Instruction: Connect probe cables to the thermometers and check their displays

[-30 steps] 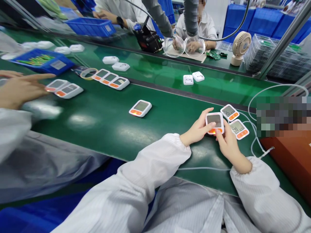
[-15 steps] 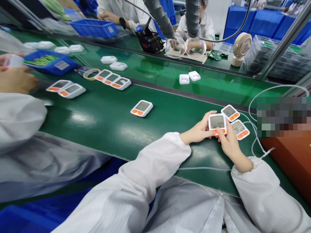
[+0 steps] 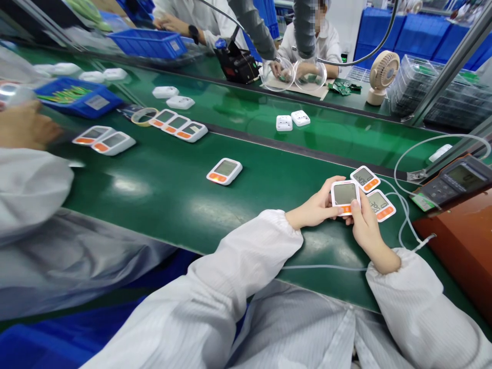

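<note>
Both my hands hold one small white digital meter [image 3: 345, 193] with a grey LCD screen and orange buttons. My left hand [image 3: 317, 206] grips its left side, thumb on the front near the lower edge. At the lower right corner, my right hand [image 3: 365, 225] has its thumb over the orange buttons; some of its fingers are hidden behind. The screen looks blank. Just right of my hands lie two similar meters, an upper one [image 3: 365, 179] and a lower one [image 3: 380, 205], both with digits showing. Another meter [image 3: 224, 171] lies alone to the left.
A green belt [image 3: 238, 110] carries white casings [image 3: 284, 123] behind the bench. Thin tubing [image 3: 402, 205] runs beside an orange-brown box [image 3: 457, 236] and a grey handheld instrument [image 3: 457, 177]. At left, a co-worker's hand [image 3: 26, 125] is near a blue tray [image 3: 82, 97].
Characters on the held meter's screen have vanished. My right thumb has shifted slightly right and up. White casings on the belt have moved left.
</note>
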Tool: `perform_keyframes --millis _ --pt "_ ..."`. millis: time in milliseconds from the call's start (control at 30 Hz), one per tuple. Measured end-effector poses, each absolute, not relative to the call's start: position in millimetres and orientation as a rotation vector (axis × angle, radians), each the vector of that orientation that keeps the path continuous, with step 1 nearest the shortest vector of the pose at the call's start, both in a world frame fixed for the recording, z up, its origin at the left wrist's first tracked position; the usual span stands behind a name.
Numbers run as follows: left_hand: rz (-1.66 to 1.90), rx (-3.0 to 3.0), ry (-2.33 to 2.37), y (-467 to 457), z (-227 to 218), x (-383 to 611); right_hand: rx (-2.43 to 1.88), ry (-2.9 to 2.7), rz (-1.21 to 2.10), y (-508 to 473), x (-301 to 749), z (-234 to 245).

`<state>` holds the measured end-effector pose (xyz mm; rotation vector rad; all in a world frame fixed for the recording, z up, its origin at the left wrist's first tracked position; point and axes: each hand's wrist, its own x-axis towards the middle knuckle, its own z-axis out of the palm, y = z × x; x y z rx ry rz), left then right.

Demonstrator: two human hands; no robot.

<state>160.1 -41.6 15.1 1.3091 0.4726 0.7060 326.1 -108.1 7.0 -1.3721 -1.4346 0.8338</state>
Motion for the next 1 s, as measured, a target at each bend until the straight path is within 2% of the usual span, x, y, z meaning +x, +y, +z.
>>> perform_keyframes --millis 1000 --pt "0.701 1.321 0.483 -41.0 14.3 161.2 -1.453 -1.404 0.934 -106.4 325.8 15.1"
